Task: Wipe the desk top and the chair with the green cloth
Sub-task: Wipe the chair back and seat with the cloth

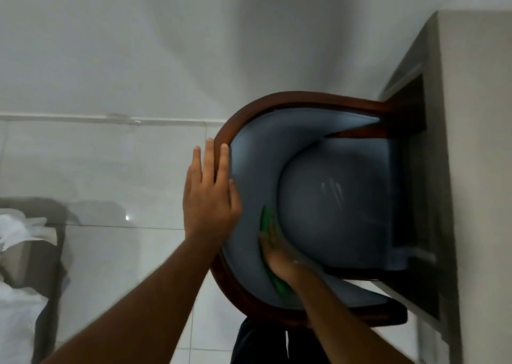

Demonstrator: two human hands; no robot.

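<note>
A chair with a curved brown wooden frame and blue-grey padding is tucked under the beige desk top at the right. My left hand lies flat on the top of the curved backrest rim, fingers stretched out. My right hand presses the green cloth against the padded inner face of the backrest, beside the seat cushion. Only narrow strips of the cloth show above and below the hand. The image is blurred by motion.
White floor tiles spread to the left of the chair, with a white wall beyond. A bed with white linen and a dark frame stands at the far left. My dark trousers show at the bottom.
</note>
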